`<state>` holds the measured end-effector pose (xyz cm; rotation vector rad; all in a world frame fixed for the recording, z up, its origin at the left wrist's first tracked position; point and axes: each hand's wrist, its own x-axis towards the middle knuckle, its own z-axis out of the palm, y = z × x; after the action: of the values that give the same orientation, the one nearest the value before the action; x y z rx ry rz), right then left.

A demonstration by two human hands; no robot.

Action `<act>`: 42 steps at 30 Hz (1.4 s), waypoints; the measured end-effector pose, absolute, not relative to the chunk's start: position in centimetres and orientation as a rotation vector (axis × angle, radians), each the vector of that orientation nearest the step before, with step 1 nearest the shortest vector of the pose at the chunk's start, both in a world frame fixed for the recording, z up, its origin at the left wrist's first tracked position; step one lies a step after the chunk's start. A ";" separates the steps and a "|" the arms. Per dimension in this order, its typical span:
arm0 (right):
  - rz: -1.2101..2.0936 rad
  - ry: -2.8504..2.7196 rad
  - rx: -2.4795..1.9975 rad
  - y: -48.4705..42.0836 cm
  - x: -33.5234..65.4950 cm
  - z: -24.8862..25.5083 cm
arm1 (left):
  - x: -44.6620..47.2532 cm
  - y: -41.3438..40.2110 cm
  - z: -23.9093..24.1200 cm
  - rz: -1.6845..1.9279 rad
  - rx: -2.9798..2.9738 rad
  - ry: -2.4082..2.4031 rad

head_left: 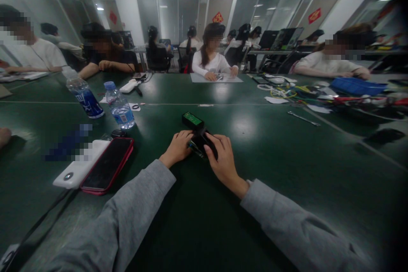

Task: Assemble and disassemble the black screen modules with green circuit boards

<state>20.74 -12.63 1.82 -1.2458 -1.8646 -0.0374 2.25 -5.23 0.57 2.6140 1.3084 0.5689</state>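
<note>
Between my hands, low over the green table, is a black plastic device. At its far end a black rectangular block shows a green circuit-board face. My left hand is closed on the device's left side, its fingertips partly hidden behind it. A thin edge with small parts, possibly another board, shows near those fingers, too small to make out. My right hand wraps round the right side, thumb toward me and fingers over the top.
Left of my arms lie a red-cased phone, a white power bank with a cord, and two water bottles. A wrench, tangled cables and a blue tray are to the right. Several people sit across the table.
</note>
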 end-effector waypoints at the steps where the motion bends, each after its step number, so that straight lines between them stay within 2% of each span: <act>1: -0.025 -1.821 -1.238 -12.7 20.8 1.9 | 2.3 -5.2 0.6 0.572 2.614 1.316; 20: 0.018 -1.536 -1.207 -12.5 21.5 2.3 | 2.2 -5.0 0.2 0.557 2.595 1.344; 30: -0.173 -1.602 -1.245 -10.3 23.6 2.0 | 2.4 -5.0 0.3 0.573 2.572 1.340; 42: -0.115 -1.741 -1.455 -8.3 25.1 0.1 | 2.3 -5.2 0.5 0.560 2.580 1.335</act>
<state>25.11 -8.28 0.05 -1.4547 -1.7410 -0.1149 2.32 -5.15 0.52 2.5797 1.3347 0.5599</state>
